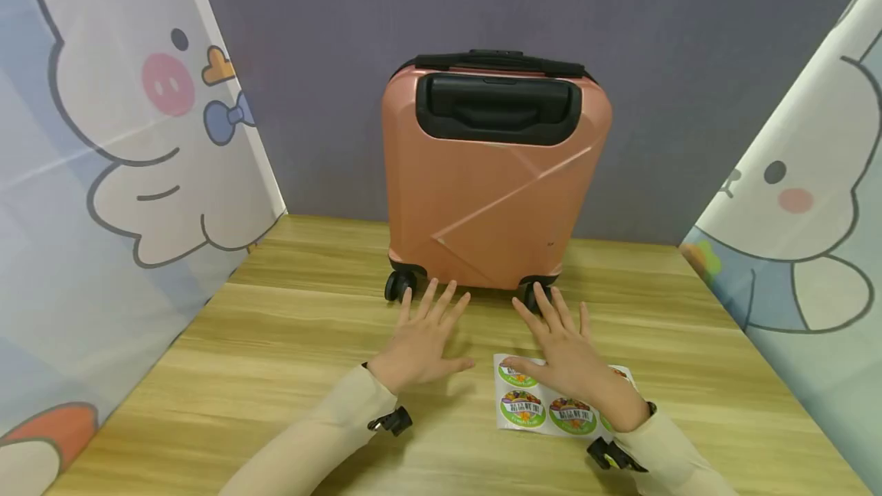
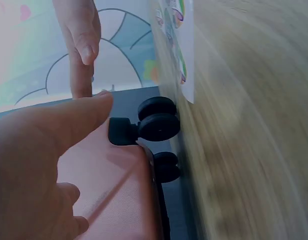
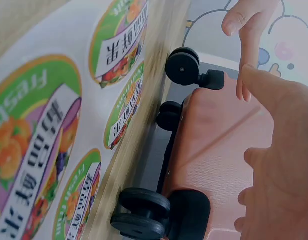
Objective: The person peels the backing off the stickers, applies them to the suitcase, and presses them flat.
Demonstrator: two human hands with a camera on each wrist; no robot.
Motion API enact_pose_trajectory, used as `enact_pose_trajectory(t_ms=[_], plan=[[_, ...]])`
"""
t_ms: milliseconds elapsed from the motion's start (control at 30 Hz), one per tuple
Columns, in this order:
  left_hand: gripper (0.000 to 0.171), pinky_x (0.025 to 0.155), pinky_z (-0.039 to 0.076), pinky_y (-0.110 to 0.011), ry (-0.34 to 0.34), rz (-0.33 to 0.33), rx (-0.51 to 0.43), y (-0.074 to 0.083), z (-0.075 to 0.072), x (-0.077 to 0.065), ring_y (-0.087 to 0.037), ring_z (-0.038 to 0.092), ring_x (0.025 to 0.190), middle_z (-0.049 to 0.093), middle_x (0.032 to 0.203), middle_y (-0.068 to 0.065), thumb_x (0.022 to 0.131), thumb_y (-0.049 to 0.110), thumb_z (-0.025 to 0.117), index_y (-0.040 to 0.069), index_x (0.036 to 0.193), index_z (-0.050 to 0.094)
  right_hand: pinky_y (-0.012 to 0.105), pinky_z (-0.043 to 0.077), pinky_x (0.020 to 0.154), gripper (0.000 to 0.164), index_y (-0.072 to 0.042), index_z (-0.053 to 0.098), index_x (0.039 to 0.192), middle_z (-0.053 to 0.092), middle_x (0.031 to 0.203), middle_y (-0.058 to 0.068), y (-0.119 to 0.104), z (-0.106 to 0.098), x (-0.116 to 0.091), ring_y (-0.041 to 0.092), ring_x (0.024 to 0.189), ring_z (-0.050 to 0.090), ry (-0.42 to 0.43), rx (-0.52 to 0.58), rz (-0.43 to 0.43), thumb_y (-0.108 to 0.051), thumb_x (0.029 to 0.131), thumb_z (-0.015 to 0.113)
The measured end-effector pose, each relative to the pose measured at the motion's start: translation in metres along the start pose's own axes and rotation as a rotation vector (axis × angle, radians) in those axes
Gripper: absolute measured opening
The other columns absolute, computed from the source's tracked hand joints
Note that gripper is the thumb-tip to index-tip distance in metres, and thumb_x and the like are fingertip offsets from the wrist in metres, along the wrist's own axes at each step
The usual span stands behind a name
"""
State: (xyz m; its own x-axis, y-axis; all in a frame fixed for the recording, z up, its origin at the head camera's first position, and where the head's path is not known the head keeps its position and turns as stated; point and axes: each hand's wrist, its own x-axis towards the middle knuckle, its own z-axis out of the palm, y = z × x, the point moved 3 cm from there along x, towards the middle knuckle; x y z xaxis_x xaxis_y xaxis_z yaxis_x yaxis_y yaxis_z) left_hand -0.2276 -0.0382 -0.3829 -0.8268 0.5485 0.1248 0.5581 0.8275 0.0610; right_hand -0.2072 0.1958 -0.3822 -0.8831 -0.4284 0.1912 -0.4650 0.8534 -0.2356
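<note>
just ahead of both hands, the suitcase [image 1: 482, 197] stands upright on its wheels [image 1: 400, 285], long axis vertical, neither hand clearly nearer. the sticker sheet [image 1: 548, 409] lies below the right hand [image 1: 568, 358], longer crosswise, and to the right of the left hand [image 1: 416, 347]. both hands hold nothing, fingers spread wide, pointing forward, their backs uppermost.
</note>
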Motion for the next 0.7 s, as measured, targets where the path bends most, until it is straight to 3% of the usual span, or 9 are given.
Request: enact_pose_trajectory(t_ms=[167, 467, 700], plan=[[0.096, 0.115, 0.002, -0.067, 0.030, 0.010, -0.004, -0.002, 0.003, -0.001, -0.038, 0.002, 0.151, 0.010, 0.166, -0.012, 0.090, 0.067, 0.057, 0.016, 0.161, 0.016, 0.074, -0.005, 0.108, 0.090, -0.025, 0.018, 0.161, 0.003, 0.164, 0.020, 0.001, 0.000, -0.001, 0.045, 0.148, -0.003, 0.012, 0.007, -0.032, -0.057, 0.090, 0.064], [0.091, 0.116, 0.009, -0.064, 0.036, 0.036, 0.008, 0.006, 0.013, 0.003, -0.035, 0.009, 0.150, 0.016, 0.165, -0.011, 0.093, 0.065, 0.054, 0.015, 0.160, 0.018, 0.076, 0.003, 0.107, 0.084, -0.013, 0.030, 0.156, 0.010, 0.162, 0.023, -0.002, 0.000, -0.013, 0.049, 0.147, 0.004, 0.053, -0.002, -0.153, -0.053, 0.092, 0.065], [0.090, 0.114, 0.023, -0.060, 0.016, 0.093, 0.013, 0.016, 0.022, 0.004, -0.033, 0.029, 0.144, 0.028, 0.160, -0.014, 0.093, 0.062, 0.056, 0.012, 0.159, 0.021, 0.075, 0.009, 0.108, 0.083, -0.012, 0.031, 0.155, 0.014, 0.161, 0.023, 0.004, 0.004, -0.025, 0.051, 0.145, 0.009, 0.047, 0.007, -0.170, -0.052, 0.091, 0.066]])
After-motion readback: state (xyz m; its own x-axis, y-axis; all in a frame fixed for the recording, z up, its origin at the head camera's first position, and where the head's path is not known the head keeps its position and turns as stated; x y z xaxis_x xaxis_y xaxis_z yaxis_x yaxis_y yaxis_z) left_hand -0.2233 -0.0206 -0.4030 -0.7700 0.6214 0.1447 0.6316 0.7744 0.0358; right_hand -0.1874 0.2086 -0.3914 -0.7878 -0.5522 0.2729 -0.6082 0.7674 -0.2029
